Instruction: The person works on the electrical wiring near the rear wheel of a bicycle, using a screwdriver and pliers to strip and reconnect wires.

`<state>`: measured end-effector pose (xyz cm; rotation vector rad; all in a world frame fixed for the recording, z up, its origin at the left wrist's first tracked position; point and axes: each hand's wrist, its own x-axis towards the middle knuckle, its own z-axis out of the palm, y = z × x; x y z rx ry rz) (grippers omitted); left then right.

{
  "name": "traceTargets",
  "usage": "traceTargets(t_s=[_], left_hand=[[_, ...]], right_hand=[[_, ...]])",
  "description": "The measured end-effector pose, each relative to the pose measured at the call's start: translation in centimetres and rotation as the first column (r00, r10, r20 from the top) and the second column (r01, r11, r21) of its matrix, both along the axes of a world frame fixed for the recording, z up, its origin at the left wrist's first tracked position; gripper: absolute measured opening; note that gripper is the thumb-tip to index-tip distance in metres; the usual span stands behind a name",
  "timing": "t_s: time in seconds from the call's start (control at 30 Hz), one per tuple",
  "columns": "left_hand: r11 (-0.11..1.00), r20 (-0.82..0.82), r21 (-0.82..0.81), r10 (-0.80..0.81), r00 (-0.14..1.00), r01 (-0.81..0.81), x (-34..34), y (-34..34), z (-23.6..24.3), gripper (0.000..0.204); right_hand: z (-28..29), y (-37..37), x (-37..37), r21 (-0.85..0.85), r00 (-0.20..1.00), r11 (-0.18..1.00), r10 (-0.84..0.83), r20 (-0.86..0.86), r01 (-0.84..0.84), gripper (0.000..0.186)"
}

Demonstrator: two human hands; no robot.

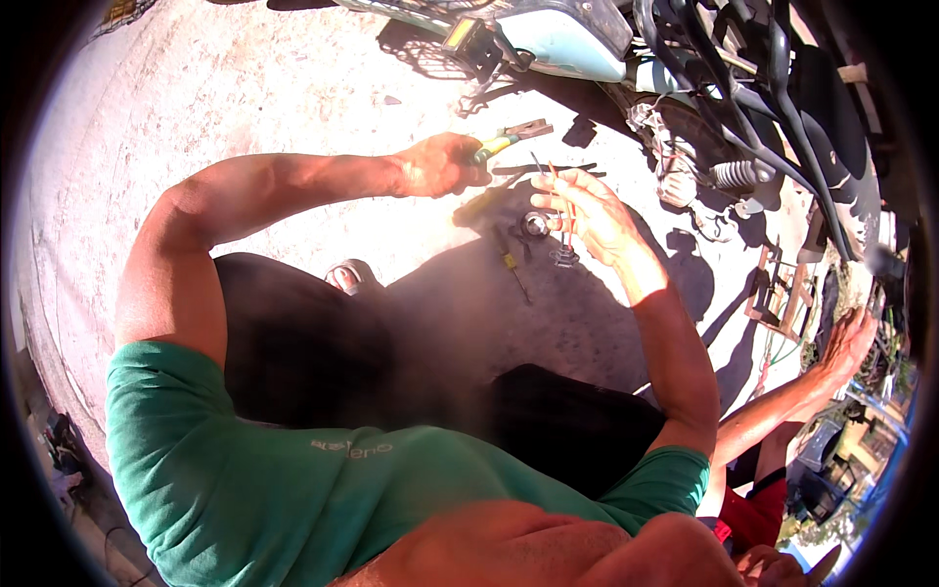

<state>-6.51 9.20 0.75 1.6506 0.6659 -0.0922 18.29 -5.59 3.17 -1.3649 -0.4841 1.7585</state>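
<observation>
My left hand [442,164] is closed round the handles of a pair of pliers [501,141] with yellow-green grips, its jaws pointing away to the right. To its right, my right hand [592,220] pinches thin wires [555,186], one of them orange-red. A small dark part [564,256] hangs at the wires' lower end; its kind is too small to tell. Beside those fingers shows a round metal ring-shaped piece [535,224]; I cannot tell whether they touch it. A thin tool with a yellow section [510,261], like a screwdriver, lies on the ground below the hands.
A light-blue motorbike [562,44] with dark frame tubes, a coil spring [740,174] and loose wiring stands at the upper right. Another person's hand [849,344] reaches in at the far right. A wooden frame [781,293] lies nearby. My shadow covers part of the concrete ground [245,88].
</observation>
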Motion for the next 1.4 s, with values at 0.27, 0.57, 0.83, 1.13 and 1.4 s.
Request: traceTargets(t_s=[0.27,0.57,0.83,1.13,1.4], left_hand=[[0.807,-0.101,0.527,-0.252,0.962,0.266,2.7,-3.8,0.5,0.034],[0.635,0.011,0.760,-0.227,0.974,0.140,3.1,-2.2,7.6,0.049],[0.825,-0.020,-0.530,-0.245,0.969,0.197,3.7,-0.4,3.0,0.053],[0.744,0.318,-0.620,-0.051,0.947,0.249,2.3,-0.7,4.2,0.036],[0.968,0.266,-0.207,-0.082,0.960,0.140,3.1,-0.5,4.6,0.032]], right_hand=[[-0.3,1.4,-1.6,0.040,0.996,0.999,-0.024,0.089,0.021,0.020],[0.7,0.8,0.2,0.160,0.965,0.987,-0.031,0.259,-0.011,0.019],[4.3,0.8,0.5,0.276,0.985,0.949,0.123,0.121,-0.152,0.016],[7.2,0.8,3.6,0.286,0.974,0.955,-0.136,0.180,0.081,0.019],[5.6,1.2,2.0,0.326,0.953,0.941,-0.181,0.244,0.096,0.016]])
